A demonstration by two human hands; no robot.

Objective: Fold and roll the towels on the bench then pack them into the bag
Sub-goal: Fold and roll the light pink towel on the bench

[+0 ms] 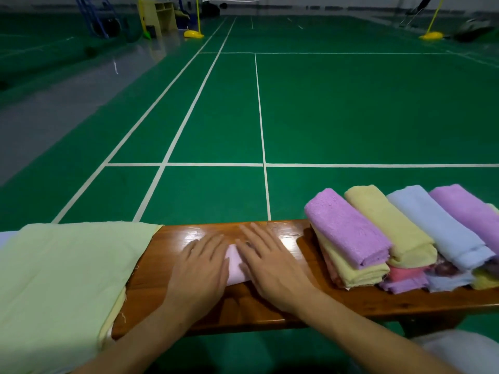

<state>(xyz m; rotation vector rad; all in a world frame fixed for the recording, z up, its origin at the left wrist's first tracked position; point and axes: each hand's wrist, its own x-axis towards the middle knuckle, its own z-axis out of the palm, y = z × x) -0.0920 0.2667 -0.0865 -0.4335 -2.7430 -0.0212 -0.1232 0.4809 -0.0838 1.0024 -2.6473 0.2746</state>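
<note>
We press a pale pink towel (237, 268) flat on the wooden bench (270, 306).

Our left hand (201, 268) and right hand (266, 261) lie on it, fingers straight, gripping nothing. Rolled towels (399, 233) are stacked to the right; a pale green cloth (59, 271) drapes the left end.

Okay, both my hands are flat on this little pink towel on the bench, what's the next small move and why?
Probably keep rolling: push both palms forward. The left hand and right hand lie flat with straight fingers on the small pale pink towel, which looks partly rolled on the glossy wooden bench, apart from the folded pile.
</note>
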